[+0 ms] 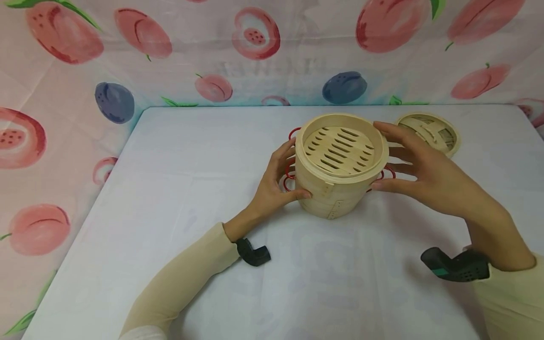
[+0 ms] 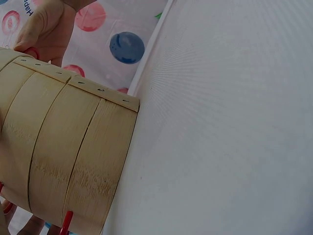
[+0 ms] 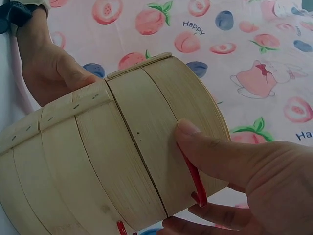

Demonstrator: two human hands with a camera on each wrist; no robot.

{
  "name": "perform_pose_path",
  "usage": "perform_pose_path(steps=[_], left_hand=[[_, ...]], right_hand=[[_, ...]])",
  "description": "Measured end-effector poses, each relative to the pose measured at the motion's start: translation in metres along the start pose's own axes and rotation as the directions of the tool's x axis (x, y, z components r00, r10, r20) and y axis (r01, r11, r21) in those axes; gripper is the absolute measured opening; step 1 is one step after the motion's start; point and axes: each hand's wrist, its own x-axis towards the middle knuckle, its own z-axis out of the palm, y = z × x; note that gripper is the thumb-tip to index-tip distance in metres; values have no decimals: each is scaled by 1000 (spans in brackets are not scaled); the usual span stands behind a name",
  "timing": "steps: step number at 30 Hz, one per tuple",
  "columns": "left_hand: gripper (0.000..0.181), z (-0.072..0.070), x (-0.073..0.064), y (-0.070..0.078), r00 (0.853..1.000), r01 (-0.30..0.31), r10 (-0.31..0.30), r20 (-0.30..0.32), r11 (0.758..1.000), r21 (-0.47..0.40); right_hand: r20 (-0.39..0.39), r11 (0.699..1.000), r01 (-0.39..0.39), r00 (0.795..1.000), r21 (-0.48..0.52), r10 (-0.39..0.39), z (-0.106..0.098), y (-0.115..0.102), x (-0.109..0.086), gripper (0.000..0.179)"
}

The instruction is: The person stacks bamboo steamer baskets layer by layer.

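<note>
A stack of bamboo steamer baskets [image 1: 331, 198] stands on the white table, its top tier uncovered and showing a slotted base [image 1: 340, 151]. Red loops [image 1: 289, 183] stick out on both sides. My left hand [image 1: 274, 182] grips the stack's left side, thumb at the front and fingers behind. On the other side, my right hand [image 1: 429, 165] holds the upper part, fingers spread around the wall. In the right wrist view its thumb [image 3: 205, 147] presses the top tier beside a red loop [image 3: 195, 176]. The stack's underside is hidden.
The woven bamboo lid [image 1: 444, 134] lies at the back right, partly behind my right hand. A white cloth covers the table [image 1: 191, 160]. Fruit-printed fabric [image 1: 297, 47] hangs along the back and left edges. Black devices [image 1: 253, 253] sit at both wrists.
</note>
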Motion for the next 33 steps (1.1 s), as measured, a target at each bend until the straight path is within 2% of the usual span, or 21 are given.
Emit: perform_pose_path(steps=[3,9,17,20,32,33], left_hand=[[104,0,-1,-2,1000,13,-13,-2,1000,7],[102,1,1,-1,1000,-6,6,-10,1000,4],[110,4,3,27,999,37,-38,-17,999,-22],[114,4,4,30,999,49,-50,-22,998,-31],[113,5,4,28,999,38,-40,-35,998,-56],[112,5,3,24,998,35,-37,-40,998,-55]], right_hand=[[1,1000,1,1000,22,-1,-1,1,0,96],[0,1000,-22,1000,19,22,-1,2,0,95],[-9,999,-27,1000,20,27,-3,4,0,91],[-11,999,-22,1000,35,22,-3,5,0,89],[-3,1000,-21,1000,20,21,-4,8,-1,87],[-1,1000,-18,1000,18,18,-4,8,-1,86]])
